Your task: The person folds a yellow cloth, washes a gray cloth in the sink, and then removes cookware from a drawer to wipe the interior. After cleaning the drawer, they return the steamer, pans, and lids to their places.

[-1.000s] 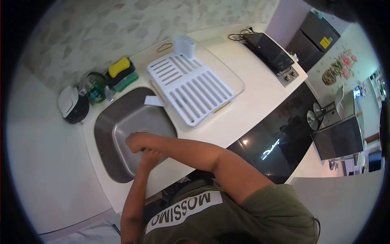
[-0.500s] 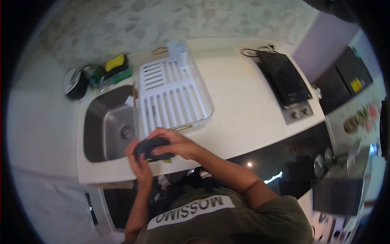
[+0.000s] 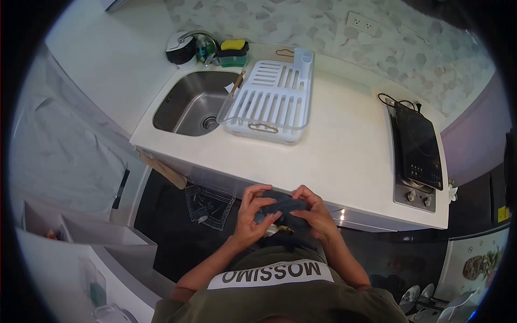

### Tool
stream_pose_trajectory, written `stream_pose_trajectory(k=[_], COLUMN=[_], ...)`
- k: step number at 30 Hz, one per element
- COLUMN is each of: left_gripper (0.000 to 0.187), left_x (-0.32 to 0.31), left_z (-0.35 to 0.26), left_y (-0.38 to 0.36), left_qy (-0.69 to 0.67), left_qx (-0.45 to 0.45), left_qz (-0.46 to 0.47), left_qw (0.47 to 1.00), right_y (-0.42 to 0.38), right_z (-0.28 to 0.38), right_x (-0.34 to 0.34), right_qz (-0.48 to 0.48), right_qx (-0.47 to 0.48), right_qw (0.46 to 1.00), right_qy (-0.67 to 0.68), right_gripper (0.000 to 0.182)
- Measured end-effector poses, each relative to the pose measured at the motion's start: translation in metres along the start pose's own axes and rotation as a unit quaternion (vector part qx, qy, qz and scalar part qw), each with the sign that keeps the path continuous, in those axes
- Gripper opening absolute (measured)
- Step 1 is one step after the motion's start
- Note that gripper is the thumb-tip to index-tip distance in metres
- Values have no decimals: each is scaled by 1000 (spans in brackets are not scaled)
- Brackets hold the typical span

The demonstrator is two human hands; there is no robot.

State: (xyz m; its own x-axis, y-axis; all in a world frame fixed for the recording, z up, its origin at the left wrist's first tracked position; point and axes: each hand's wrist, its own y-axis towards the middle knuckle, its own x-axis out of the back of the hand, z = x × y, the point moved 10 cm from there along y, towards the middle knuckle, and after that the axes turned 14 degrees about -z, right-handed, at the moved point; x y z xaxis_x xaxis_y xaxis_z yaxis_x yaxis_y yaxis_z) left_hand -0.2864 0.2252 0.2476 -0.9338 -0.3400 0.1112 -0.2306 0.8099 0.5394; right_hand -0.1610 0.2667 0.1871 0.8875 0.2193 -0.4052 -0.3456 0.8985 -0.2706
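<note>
Landmark: the rack point(image 3: 272, 89). All places are given from it, as the wearer faces it.

Item: a dark cloth point(image 3: 288, 206), found on the near side of the rack, at the near edge of the counter point(image 3: 344, 153) in this view and in front of the wearer's shirt point(image 3: 242, 299). Contact between cloth and counter cannot be confirmed.

Grip: both hands are engaged. The left hand point(image 3: 254, 212) pinches the cloth's left end, thumb on the near side, fingers on the far side. The right hand point(image 3: 319, 216) pinches the right end in like manner. Both grips are narrow, with only folded fabric between thumb and fingers.

Governing relation: the cloth lies directly between the two hands, its long axis running side to side, across the line from shirt to rack. The left hand is roughly in line with the rack; the right hand stands toward, and slightly past, its right end. Each hand is nearest to its own end of the cloth.

A pale, yellowish patch point(image 3: 280, 230) shows just beneath the cloth; whether it belongs to the cloth cannot be determined.

Surroundings: sink point(image 3: 180, 110) just left of the rack; sponge point(image 3: 232, 44) beyond the rack, to its left; cooker point(image 3: 417, 140) well apart on the right; mat point(image 3: 207, 207) on the floor, nearer and left.
</note>
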Motion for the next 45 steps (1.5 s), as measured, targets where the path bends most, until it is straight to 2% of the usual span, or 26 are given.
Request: stream_pose_trajectory(k=[3,8,9,10,11,13,15,17,18,20,21,24,26,27,29,31,33,35,37,38,39,40,41,43,44,45], left_gripper=[15,11,12,12,13,12,12,11,10,5,12,21,27,27,26,28,31,33,40,40,46,53,53,68,68,75], left_x=[-24,-54,-59,-65,-69,-82,-102,-140,-161,-211,-231,-293,-350,-372,-417,-457,-488,-504,-521,-529,-538,-549,-558,-581,-585,-588], left_z=[-17,-27,-23,-17,-13,-8,-12,3,0,0,3,9,12,17,23,42,66,95,140,163,186,209,238,280,295,308], left_y=[-34,-92,-106,-120,-131,-151,-166,-198,-210,-242,-254,-290,-332,-345,-362,-388,-399,-393,-398,-402,-403,-403,-405,-409,-406,-404], left_qy=[23,61,78,62,48,59,72,-105,-135,-196,-189,-209,-218,-217,-148,-98,-4,159,211,217,253,287,290,375,378,421], left_qx=[30,92,91,120,145,169,190,374,382,412,407,438,544,546,454,466,370,244,154,155,137,116,116,-6,-5,-17], left_qz=[15,-46,-62,-82,-101,-86,-72,-49,-29,-40,-8,23,91,91,174,205,233,217,188,189,204,219,220,265,267,276], left_qw=[999,993,991,988,983,980,976,920,914,889,893,874,805,804,861,855,899,932,947,945,936,925,924,888,887,864], right_y=[-41,-96,-106,-124,-132,-147,-162,-169,-172,-186,-193,-214,-234,-243,-259,-272,-267,-263,-236,-223,-207,-193,-182,-153,-142,-131], right_z=[-16,-42,-20,-1,-5,-28,-39,-55,-64,-81,-92,-114,-127,-135,-147,-157,-192,-204,-223,-240,-226,-218,-222,-246,-251,-258], right_x=[39,104,116,114,121,155,168,168,172,199,213,288,348,381,441,503,579,654,706,728,735,732,740,749,753,757], right_qz=[-43,-104,-145,-172,-181,-231,-231,-163,-140,-161,-158,-176,-200,-220,-248,-294,-332,-403,-372,-369,-337,-292,-292,-237,-232,-230], right_qx=[-31,-37,123,272,269,150,111,90,50,-44,-105,-158,-172,-184,-182,-175,-156,-86,-33,-35,85,204,204,49,-7,-10], right_qw=[998,989,936,820,819,931,933,978,989,983,970,953,943,934,929,923,920,911,915,917,883,808,810,777,738,740], right_qy=[-15,-98,-295,-473,-474,-241,-253,-90,-26,73,151,191,203,213,207,176,140,-16,-154,-150,-316,-469,-466,-582,-634,-632], right_gripper=[27,30,31,32,32,37,47,56,63,59,56,46,43,41,32,24,23,40,53,53,62,71,71,88,95,95])
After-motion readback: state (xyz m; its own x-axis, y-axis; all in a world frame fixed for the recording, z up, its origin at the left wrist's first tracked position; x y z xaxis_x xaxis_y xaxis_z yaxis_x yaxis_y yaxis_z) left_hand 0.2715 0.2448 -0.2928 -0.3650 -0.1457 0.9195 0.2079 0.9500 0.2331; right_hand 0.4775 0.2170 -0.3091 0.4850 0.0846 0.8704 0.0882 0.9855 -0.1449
